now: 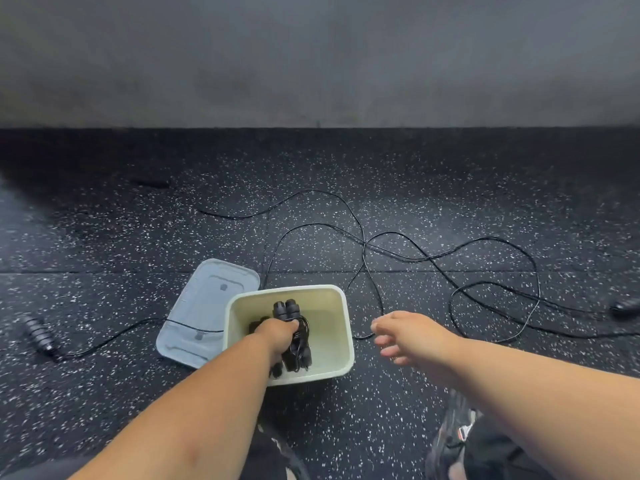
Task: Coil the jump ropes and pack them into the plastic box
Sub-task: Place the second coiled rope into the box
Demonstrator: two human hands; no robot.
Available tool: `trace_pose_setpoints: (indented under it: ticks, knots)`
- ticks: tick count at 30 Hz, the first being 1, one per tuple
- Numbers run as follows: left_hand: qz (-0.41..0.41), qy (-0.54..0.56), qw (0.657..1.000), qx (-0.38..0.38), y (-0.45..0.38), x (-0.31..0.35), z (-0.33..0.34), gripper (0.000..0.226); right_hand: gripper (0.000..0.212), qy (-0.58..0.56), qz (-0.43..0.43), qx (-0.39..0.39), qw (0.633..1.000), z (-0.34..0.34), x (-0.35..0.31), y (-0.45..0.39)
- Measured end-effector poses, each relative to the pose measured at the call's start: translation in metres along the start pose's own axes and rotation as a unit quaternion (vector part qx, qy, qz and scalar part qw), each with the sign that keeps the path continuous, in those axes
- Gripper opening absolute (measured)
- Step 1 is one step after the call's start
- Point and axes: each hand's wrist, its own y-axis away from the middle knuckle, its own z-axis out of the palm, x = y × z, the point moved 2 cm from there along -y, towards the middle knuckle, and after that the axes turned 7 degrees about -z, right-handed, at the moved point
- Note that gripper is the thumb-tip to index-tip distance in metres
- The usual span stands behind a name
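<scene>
A pale plastic box stands on the speckled floor in front of me. Inside it, my left hand grips a coiled black jump rope whose two handles stick up past my fingers. My right hand hovers to the right of the box with relaxed fingers, holding nothing. An uncoiled black rope sprawls in loops beyond and to the right of the box. One of its handles lies at far left, another handle at far right.
The grey translucent lid lies flat to the left of the box, with the loose rope's cord running across it. A grey wall rises at the back. My knees and shoes show at the bottom edge.
</scene>
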Motion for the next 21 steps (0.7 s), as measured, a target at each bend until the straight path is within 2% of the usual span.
trace_pose_setpoints:
  ticks: [2,4,7,10,14,18,21]
  knots:
    - [-0.015,-0.041,0.999,-0.002,-0.078,-0.022,0.013,0.055,0.020,0.005,0.015,0.009,1.000,-0.008,0.009,-0.008]
    - [-0.028,-0.094,0.995,-0.005,-0.085,-0.022,0.022,0.077,0.020,-0.001,0.022,0.016,1.000,-0.015,0.014,-0.019]
    - [-0.004,-0.196,0.979,0.056,-0.048,-0.002,0.020,0.049,0.024,0.036,0.022,0.022,0.999,-0.027,0.019,-0.041]
    - [0.013,-0.249,0.961,0.119,-0.041,0.004,0.013,0.043,0.039,0.093,0.009,0.038,0.995,-0.043,0.031,-0.069]
    - [0.019,-0.257,0.956,0.139,-0.047,-0.002,0.015,0.046,0.024,0.150,0.041,0.075,0.985,-0.069,0.056,-0.101]
    - [0.047,-0.291,0.942,0.161,-0.042,-0.003,0.019,0.043,0.006,0.229,0.067,0.074,0.968,-0.077,0.081,-0.139]
    - [0.078,-0.310,0.935,0.155,-0.037,0.000,0.017,0.028,0.049,0.285,0.028,0.035,0.958,-0.057,0.088,-0.164]
